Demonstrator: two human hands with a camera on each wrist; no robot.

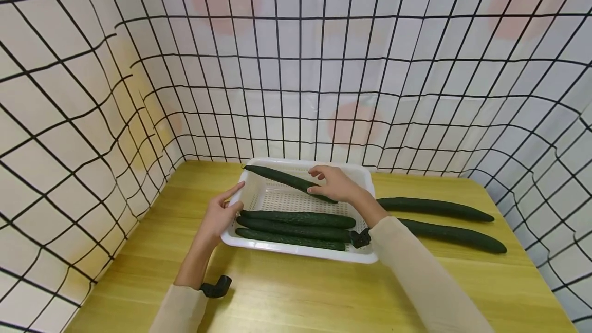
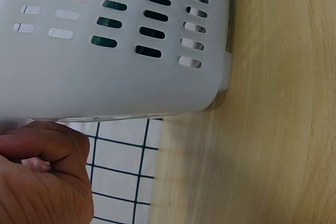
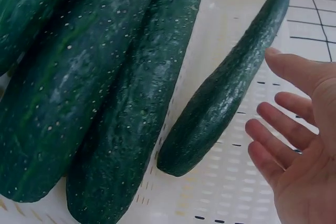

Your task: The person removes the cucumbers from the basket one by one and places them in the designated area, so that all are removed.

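A white plastic basket with slotted walls sits on the table. My left hand holds its left rim, thumb over the edge; in the left wrist view, curled fingers show beside the basket wall. Inside, three cucumbers lie side by side along the near wall. Another cucumber lies slanted across the far part, its thin stem end at the far left corner. Over that one is my right hand, fingers spread apart, with the thumb tip right at the cucumber's side.
Two more cucumbers lie on the wooden table right of the basket, their left ends hidden by the basket and right arm. Black wire grid panels backed by pale sheets enclose the back and sides.
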